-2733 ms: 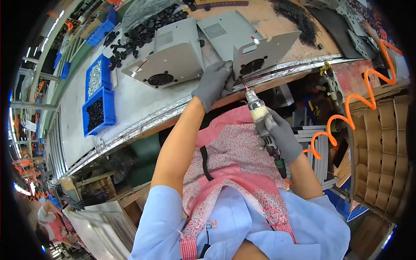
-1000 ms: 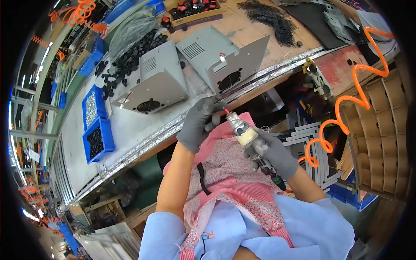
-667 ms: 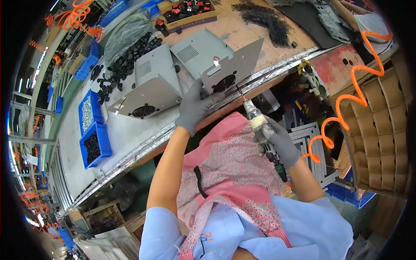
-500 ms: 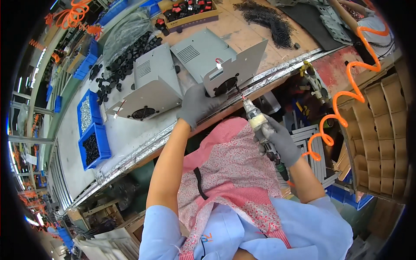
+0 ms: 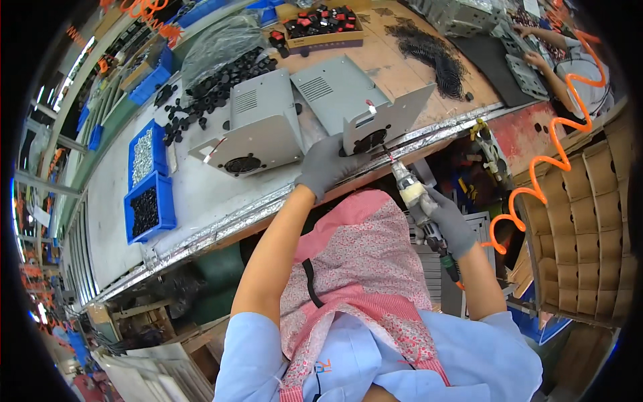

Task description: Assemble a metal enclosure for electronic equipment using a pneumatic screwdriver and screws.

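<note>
Two bent grey sheet-metal housings lie side by side on the bench, both with vent slots: the left housing [image 5: 262,142] and the right housing [image 5: 405,115]. Each has a black fan at its front panel, the left fan [image 5: 242,165] and the right fan [image 5: 370,140]. My left hand [image 5: 329,165], in a grey glove, grips the lower edge of the right housing beside its fan; its fingertips are partly hidden. Gloved too, my right hand [image 5: 450,224] is wrapped round a power screwdriver [image 5: 416,197]. The screwdriver's thin bit points at the right fan's corner; contact is unclear.
Blue bins hold silver screws [image 5: 143,155] and black screws [image 5: 145,209]. Loose black parts [image 5: 228,84] lie behind the left housing, near a carton of red-black switches [image 5: 325,30]. An orange coiled hose [image 5: 536,164] hangs at right, by a divided cardboard box [image 5: 589,228]. A co-worker's arm [image 5: 559,80] shows top right.
The whole view has shifted, so the bench things appear farther right. A co-worker's arms now show at upper right. Both my hands keep about the same place at the right housing.
</note>
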Motion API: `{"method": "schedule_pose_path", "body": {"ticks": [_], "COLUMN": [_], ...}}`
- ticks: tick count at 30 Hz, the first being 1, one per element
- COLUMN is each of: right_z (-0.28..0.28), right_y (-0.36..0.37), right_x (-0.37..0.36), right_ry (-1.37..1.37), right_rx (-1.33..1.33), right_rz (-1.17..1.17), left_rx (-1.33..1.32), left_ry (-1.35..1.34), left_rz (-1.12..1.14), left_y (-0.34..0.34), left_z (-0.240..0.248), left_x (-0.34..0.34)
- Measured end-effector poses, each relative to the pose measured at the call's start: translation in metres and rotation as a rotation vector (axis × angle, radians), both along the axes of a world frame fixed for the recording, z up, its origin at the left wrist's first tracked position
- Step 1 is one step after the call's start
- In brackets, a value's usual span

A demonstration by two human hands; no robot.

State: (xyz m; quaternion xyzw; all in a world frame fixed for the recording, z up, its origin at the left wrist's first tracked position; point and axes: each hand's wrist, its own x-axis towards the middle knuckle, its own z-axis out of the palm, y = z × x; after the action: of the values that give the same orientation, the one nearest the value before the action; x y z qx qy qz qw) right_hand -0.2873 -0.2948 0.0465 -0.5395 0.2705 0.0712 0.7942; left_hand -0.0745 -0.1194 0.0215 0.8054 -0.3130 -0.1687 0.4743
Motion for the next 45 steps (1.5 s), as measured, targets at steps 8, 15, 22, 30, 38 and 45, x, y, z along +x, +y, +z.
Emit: {"method": "schedule_pose_path", "body": {"ticks": [8,15,22,30,38,45], "right_z": [0.005,0.008,0.022,0.026,0.073,0.062], "right_y": [0.004,0.012,-0.016,-0.091,-0.146,-0.195], "right_x": [-0.005,-0.021,-0.038,-0.03,-0.017,0.07], "right_ry": [-0.171,-0.174,-0.138,0.098,0.632,0.838], "right_rx": [-0.173,-0.35,-0.559,-1.34,-1.693,-1.954], "right_rz": [-0.025,-0.075,-0.013,-0.035,0.131,0.594], "left_rx": [-0.079,-0.123,0.017,1.022,0.524,0.052], "left_ry": [-0.014,-0.284,-0.92,-0.746,-0.915,-0.824], "left_rz": [0.321,0.745,1.312,0.962,0.953,0.619], "left_y": [0.063,0.174,0.331,0.388,0.356,0.214], "left_z": [0.001,0.014,0.084,-0.018,-0.024,-0.002], "left_x": [-0.051,-0.052,0.029,0.06,0.004,-0.057]}}
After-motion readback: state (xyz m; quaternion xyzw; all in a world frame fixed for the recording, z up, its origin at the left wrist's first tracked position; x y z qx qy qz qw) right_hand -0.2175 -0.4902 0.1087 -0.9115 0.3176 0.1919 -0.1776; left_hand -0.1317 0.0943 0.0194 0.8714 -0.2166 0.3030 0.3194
